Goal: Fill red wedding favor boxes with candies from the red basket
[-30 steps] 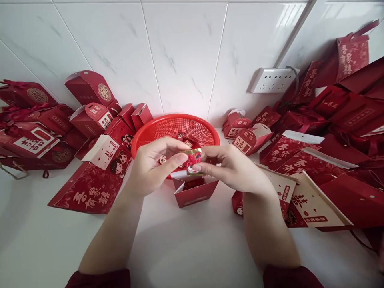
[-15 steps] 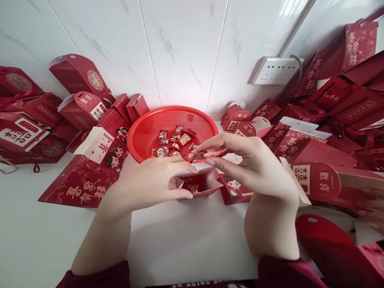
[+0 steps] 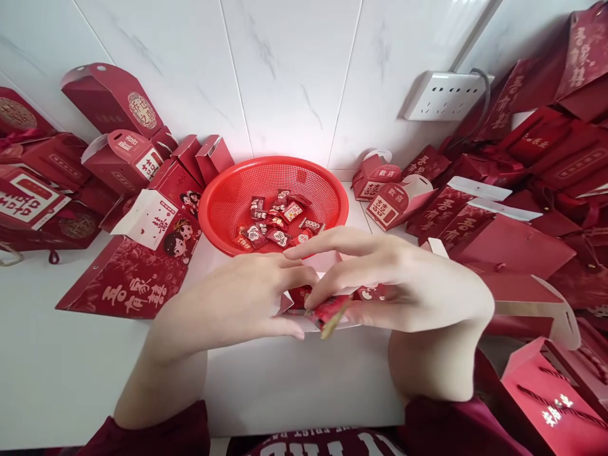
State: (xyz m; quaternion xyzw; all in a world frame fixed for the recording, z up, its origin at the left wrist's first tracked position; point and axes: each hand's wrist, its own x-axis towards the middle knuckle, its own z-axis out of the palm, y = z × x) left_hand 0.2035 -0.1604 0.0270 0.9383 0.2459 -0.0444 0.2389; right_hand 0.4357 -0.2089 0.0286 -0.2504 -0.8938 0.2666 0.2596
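Note:
Between my hands stands a small red box (image 3: 285, 305) with its top open, mostly hidden by my fingers. My left hand (image 3: 237, 301) holds the box's left side, fingers over the rim and thumb in front. Over the opening, my right hand (image 3: 380, 278) pinches a red and gold wrapped candy (image 3: 329, 311) between thumb and fingers. Just behind the box sits a red mesh basket (image 3: 216, 209) with several wrapped candies (image 3: 278, 235) in it.
Red gift boxes and bags (image 3: 128, 275) crowd the left side. More small boxes (image 3: 392, 206) and piled bags (image 3: 532, 234) stand on the right. A white power strip (image 3: 444, 95) is fixed to the tiled wall (image 3: 294, 76).
My right hand has come down and nearer with the candy, now in front of the box opening. The view has shifted slightly, and the hand at the far right is gone.

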